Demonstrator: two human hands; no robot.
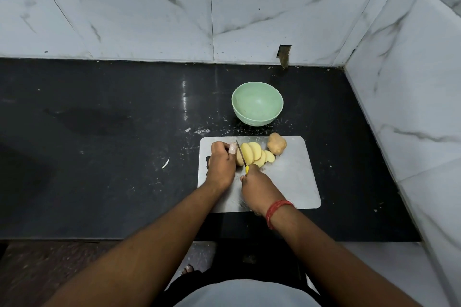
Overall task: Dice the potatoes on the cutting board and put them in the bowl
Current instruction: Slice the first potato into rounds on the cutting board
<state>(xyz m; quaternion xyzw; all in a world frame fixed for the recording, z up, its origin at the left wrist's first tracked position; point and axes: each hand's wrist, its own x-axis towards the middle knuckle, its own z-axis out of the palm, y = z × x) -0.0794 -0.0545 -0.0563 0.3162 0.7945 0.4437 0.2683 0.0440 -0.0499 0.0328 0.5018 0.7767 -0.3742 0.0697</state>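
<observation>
On the steel cutting board (294,182) the left hand (222,163) curls over the uncut end of a potato (239,158), pinning it, while just to its right the right hand (257,188) grips a yellow-handled knife (241,154) with its blade against the fanned slices (255,153); slicing looks underway, dicing not yet. Next the slices likely need stacking and cross-cutting, with a whole potato (276,143) waiting beyond and the green bowl (257,106) empty behind the board, nothing blocking it
</observation>
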